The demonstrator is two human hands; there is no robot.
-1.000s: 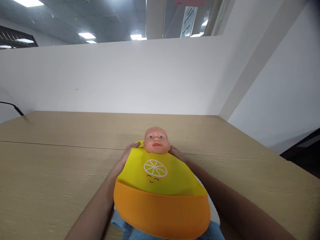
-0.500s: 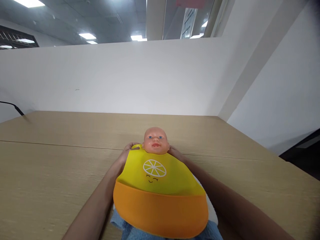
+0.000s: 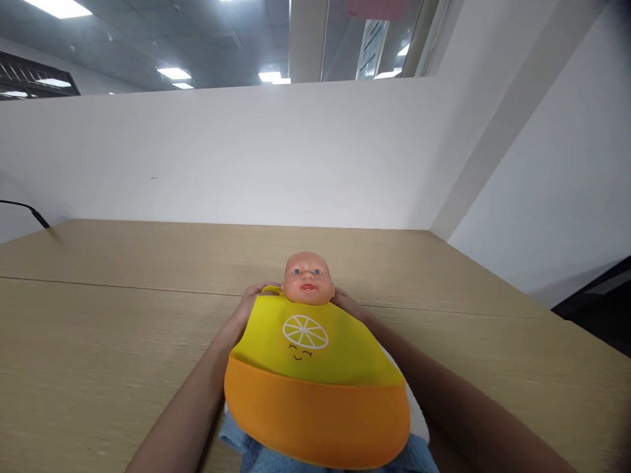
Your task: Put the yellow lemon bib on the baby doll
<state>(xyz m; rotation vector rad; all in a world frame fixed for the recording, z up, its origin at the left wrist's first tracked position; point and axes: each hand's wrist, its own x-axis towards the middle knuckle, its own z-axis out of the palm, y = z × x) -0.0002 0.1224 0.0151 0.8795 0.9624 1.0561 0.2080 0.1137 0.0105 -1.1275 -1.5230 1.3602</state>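
A doll point(image 3: 308, 276) with a bald head faces me in the middle of the head view. Over its chest hangs a baby bib point(image 3: 315, 368), yellow above with a white citrus slice and a smiling face, and with a broad orange pocket below. My left hand point(image 3: 252, 301) is closed on the bib's yellow neck strap point(image 3: 272, 289), beside the doll's neck. At the other side of the neck is my right hand point(image 3: 346, 302), its fingers hidden behind the doll's head and the bib. Blue cloth point(image 3: 276, 460) shows under the pocket.
A wooden table point(image 3: 123, 341) with a seam across it lies under the doll. A white wall point(image 3: 256, 157) rises behind it. A black cable point(image 3: 37, 215) comes in at the left, and a dark object point(image 3: 601, 289) stands at the right edge.
The fingers of my left hand have shifted at the neck strap, and the strap now shows as a thinner loop. The doll, the bib and my right hand look nearly still.
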